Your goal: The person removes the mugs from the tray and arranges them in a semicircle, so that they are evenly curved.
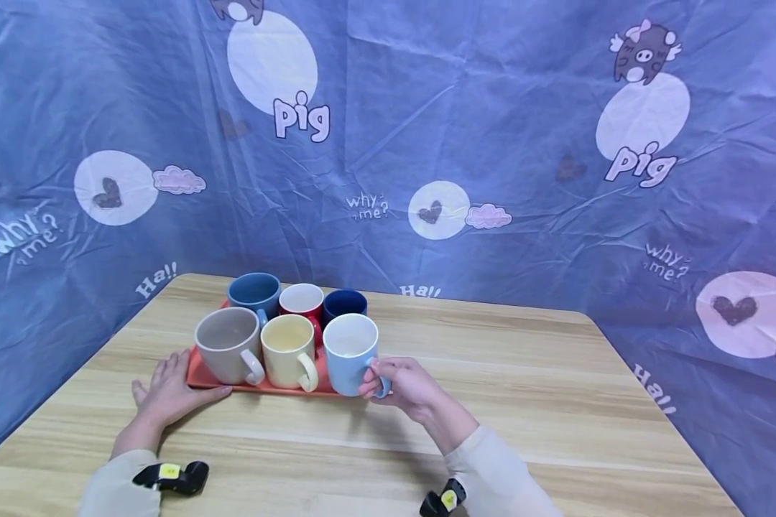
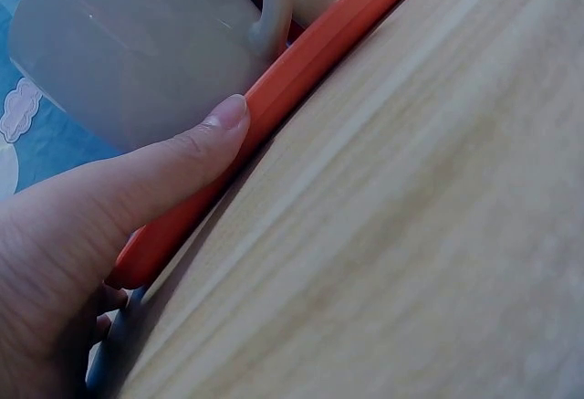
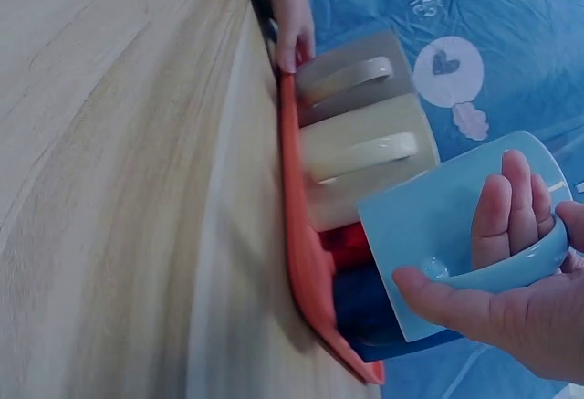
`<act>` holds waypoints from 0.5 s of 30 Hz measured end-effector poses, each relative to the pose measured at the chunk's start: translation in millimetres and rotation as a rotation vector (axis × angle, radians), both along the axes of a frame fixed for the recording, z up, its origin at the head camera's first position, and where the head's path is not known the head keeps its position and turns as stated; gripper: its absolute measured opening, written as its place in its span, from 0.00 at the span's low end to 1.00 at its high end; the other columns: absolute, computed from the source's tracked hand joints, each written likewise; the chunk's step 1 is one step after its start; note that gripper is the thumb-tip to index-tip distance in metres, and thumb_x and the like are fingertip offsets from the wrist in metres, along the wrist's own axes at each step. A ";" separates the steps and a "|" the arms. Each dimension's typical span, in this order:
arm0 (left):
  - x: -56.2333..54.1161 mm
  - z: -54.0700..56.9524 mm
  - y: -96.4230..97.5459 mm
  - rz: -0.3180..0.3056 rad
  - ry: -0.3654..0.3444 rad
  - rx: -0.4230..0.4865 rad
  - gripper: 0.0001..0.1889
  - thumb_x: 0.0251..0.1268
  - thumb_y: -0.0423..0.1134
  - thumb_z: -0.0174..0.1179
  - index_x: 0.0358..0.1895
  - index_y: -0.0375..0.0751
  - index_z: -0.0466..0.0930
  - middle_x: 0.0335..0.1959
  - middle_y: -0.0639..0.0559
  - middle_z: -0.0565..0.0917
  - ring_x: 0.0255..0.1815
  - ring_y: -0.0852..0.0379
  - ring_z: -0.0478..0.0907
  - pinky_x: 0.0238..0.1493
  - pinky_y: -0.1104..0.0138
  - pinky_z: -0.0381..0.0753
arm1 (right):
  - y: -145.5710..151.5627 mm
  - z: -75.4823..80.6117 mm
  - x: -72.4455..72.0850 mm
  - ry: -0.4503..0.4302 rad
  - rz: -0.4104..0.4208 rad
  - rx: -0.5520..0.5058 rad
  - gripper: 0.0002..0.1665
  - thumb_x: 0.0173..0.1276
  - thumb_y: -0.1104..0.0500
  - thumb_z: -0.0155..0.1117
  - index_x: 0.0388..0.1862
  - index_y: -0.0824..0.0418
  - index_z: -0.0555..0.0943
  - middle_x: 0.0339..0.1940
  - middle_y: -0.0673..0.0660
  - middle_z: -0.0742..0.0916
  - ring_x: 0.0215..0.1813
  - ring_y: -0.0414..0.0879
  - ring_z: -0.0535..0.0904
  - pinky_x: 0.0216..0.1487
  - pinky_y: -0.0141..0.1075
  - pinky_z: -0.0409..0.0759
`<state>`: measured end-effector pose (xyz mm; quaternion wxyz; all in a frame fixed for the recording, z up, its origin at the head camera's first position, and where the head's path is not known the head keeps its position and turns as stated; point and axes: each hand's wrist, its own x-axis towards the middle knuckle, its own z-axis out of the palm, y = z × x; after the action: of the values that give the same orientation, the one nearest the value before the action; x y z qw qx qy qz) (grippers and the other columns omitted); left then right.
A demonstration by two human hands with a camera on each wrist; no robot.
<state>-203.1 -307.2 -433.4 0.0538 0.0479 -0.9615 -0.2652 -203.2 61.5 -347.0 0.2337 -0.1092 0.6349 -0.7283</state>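
A light blue mug with a white inside hangs at the front right of the orange-red tray. My right hand grips its handle, fingers through the loop. In the right wrist view, the mug's base is raised off the tray and tilts slightly against the other mugs. My left hand touches the tray's front left corner, thumb laid along the front rim and fingers spread along the left side. Beside it stands a grey mug; a cream mug stands between that and the light blue one.
Along the tray's back row stand a teal-blue mug, a red mug with a white inside, and a dark blue mug. The tray lies on a wood-grain table, with a blue printed cloth hanging behind.
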 end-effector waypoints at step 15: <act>-0.6 -0.9 0.4 0.005 0.003 0.005 0.62 0.33 0.70 0.57 0.62 0.23 0.41 0.58 0.20 0.44 0.59 0.27 0.32 0.44 0.36 0.18 | 54.3 14.6 1.8 -0.005 -0.024 -0.086 0.18 0.68 0.64 0.42 0.22 0.62 0.76 0.20 0.54 0.82 0.28 0.42 0.78 0.41 0.41 0.74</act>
<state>-203.7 -306.8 -434.4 0.0556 0.0500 -0.9607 -0.2674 -201.4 115.8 -332.4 0.2218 -0.1095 0.6036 -0.7580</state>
